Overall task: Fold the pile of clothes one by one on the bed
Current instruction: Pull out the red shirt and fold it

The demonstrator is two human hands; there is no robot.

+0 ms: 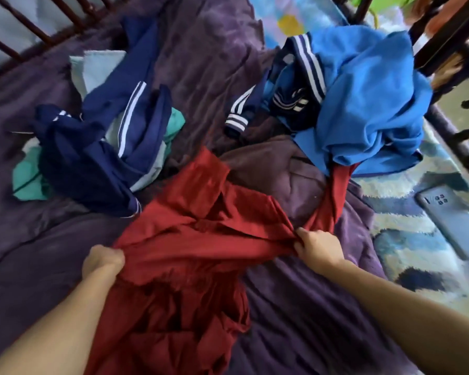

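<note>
Low in the frame, the left hand and right hand are each pinching the red shirt, probably spreading it flat for folding.

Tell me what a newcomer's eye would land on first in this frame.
The red garment, stretched across the near middle of the purple bedspread, grabs attention first; the left hand and right hand each grip it. Behind it, a bright blue garment tops a heap at far right, and navy clothes with white stripes lie tangled at far left.
</note>
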